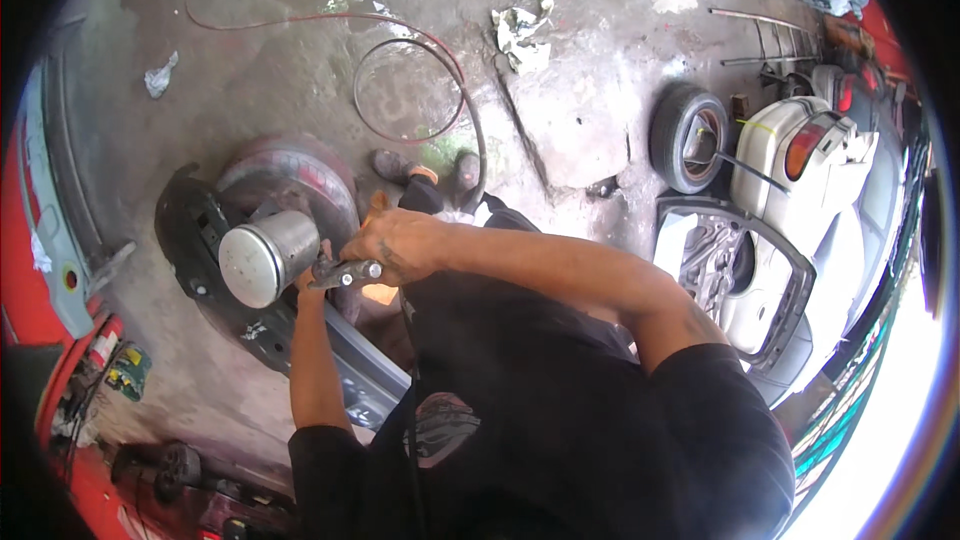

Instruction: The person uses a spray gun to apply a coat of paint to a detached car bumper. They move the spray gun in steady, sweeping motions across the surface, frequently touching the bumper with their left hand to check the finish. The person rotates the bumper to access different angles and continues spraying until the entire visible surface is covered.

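Both hands met at a metal spray gun (345, 274) just in front of the black shirt (560, 410). From where I stood, the right hand (395, 239) was curled over the gun from one side, its fingers bent in close around it, with that elbow carried out wide, probably so the wrist could bear the tool's weight. The left hand (305, 278) was mostly hidden behind the gun and its cup; I couldn't tell how far it was closed, or whether it gripped anything or merely steadied the load.

Silver and dully shining, the round cup (262, 262) lay tilted, its broad, pale end turned up toward the wearer's face. The gun's body looked dark and stained, with bright round knob ends.

Beneath the cup, a dark curved panel (200, 252) lay by a reddish, scuffed wheel-like ring (305, 158), which seemed to hold it up off the floor. Farther out, a hose (467, 100) looped loosely across the stained floor (300, 70), slack enough, I judged, to leave room for moving. To the right stood a tyre (690, 100) beside a bare door frame (790, 280).
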Tool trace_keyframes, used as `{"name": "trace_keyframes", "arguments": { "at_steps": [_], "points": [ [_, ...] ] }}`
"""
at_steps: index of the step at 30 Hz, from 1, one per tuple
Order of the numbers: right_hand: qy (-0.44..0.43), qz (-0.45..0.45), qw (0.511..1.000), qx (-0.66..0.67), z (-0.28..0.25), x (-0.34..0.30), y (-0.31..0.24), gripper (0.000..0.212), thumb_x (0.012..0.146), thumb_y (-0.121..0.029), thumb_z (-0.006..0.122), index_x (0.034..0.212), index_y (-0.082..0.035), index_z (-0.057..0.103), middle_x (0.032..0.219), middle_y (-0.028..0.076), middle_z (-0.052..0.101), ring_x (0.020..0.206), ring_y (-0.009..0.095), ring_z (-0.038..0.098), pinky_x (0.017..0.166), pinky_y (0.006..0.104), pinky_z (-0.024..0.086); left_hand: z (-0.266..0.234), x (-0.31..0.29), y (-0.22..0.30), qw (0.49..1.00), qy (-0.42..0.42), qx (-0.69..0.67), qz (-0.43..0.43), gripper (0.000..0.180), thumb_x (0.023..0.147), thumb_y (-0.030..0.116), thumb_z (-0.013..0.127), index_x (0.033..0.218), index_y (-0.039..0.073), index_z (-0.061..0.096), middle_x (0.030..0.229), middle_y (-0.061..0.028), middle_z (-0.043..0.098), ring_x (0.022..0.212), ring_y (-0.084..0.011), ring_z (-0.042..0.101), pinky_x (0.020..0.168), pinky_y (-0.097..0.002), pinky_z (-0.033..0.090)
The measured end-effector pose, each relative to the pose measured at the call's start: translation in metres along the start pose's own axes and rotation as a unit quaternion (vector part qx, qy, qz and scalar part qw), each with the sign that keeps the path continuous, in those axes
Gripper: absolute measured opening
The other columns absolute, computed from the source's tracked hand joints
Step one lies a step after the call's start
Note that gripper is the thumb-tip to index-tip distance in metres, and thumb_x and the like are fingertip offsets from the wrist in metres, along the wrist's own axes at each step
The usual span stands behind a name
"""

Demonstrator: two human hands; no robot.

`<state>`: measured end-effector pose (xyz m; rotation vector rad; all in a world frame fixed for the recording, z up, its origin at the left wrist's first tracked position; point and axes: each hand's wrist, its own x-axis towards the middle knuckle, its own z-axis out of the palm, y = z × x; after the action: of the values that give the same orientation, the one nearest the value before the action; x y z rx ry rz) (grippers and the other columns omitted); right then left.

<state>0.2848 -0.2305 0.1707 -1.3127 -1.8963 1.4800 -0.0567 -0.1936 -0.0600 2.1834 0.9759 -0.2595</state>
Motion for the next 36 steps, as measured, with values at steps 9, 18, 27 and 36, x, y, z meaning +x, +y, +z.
{"name": "trace_keyframes", "arguments": {
  "at_steps": [9, 18, 27, 36],
  "points": [
    [0.036, -0.034, 0.999, -0.021, 0.014, -0.057, -0.016, 0.035, 0.087, -0.034, 0.08, 0.106, -0.006, 0.075, 0.091, 0.021, 0.075, 0.092, 0.046, 0.073, 0.081, 0.0544, 0.057, 0.106, -0.058, 0.087, 0.975, 0.063, -0.213, -0.024, 0.053, 0.106, 0.033, 0.064, 0.149, 0.004, 0.055, 0.146, -0.0231, 0.058, 0.137, -0.0371, 0.054, 0.116, -0.048, 0.042],
    [-0.04, -0.073, 0.996, -0.044, 0.019, -0.104, -0.031, 0.038, 0.083, -0.021, 0.076, 0.119, -0.007, 0.074, 0.102, 0.022, 0.076, 0.1, 0.043, 0.073, 0.088, 0.0532, 0.056, 0.152, -0.117, 0.187, 0.944, -0.071, -0.239, -0.216, 0.04, 0.112, 0.028, 0.044, 0.127, 0.0, 0.068, 0.11, -0.0238, 0.075, 0.102, -0.0387, 0.071, 0.091, -0.0522, 0.055],
    [-0.017, -0.017, 1.0, 0.001, 0.027, -0.164, -0.012, 0.041, 0.093, -0.03, 0.081, 0.122, -0.002, 0.074, 0.107, 0.023, 0.076, 0.1, 0.043, 0.073, 0.087, 0.0506, 0.058, 0.19, -0.152, 0.223, 0.945, 0.064, -0.242, -0.208, 0.045, 0.108, 0.025, 0.051, 0.144, -0.001, 0.057, 0.126, -0.0328, 0.068, 0.118, -0.0503, 0.066, 0.101, -0.0596, 0.051],
    [0.095, 0.078, 0.992, 0.02, 0.036, -0.146, -0.012, 0.041, 0.093, -0.024, 0.082, 0.125, 0.0, 0.073, 0.108, 0.022, 0.076, 0.098, 0.042, 0.074, 0.085, 0.0461, 0.058, 0.084, -0.114, 0.188, 0.951, 0.151, 0.117, -0.245, 0.074, 0.097, 0.034, 0.071, 0.154, -0.006, 0.047, 0.165, -0.0319, 0.037, 0.153, -0.0499, 0.036, 0.124, -0.0621, 0.033]
  ]
}}
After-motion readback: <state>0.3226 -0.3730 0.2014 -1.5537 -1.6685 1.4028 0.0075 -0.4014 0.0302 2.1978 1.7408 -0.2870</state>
